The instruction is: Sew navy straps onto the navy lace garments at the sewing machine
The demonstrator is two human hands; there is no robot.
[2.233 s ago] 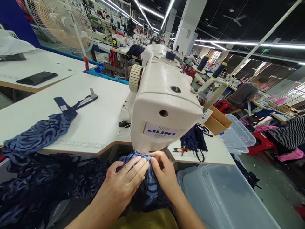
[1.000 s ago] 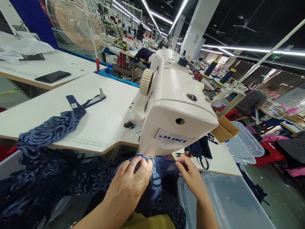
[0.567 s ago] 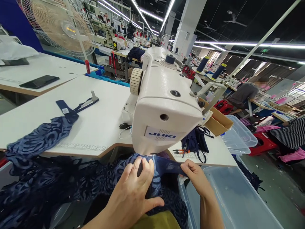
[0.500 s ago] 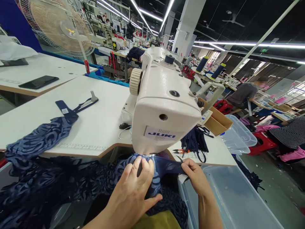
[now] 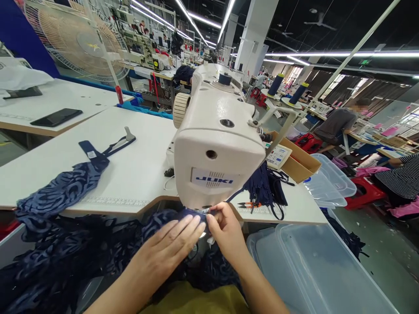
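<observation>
The sewing machine [image 5: 219,148] stands in front of me, its head hiding the needle area. My left hand [image 5: 166,246] lies flat, fingers stretched together, on navy fabric [image 5: 183,213] beneath the machine head. Close to the machine's foot, my right hand [image 5: 227,233] pinches the edge of that fabric between thumb and fingers. A navy patterned lace garment [image 5: 62,185] rests on the table to the left, with a strap reaching away from it. More dark lace [image 5: 78,248] hangs below the table edge and across my lap.
Orange-handled thread snips [image 5: 248,204] and navy straps [image 5: 268,187] lie right of the machine. A cardboard box [image 5: 299,161] and a control panel [image 5: 278,155] stand behind them. Clear plastic bins [image 5: 314,257] sit at lower right. A phone [image 5: 57,117] lies on the left table.
My right hand has moved left, toward the machine's foot, from the stretched-out navy band. My left hand has flattened and shifted slightly left. The view has shifted a little.
</observation>
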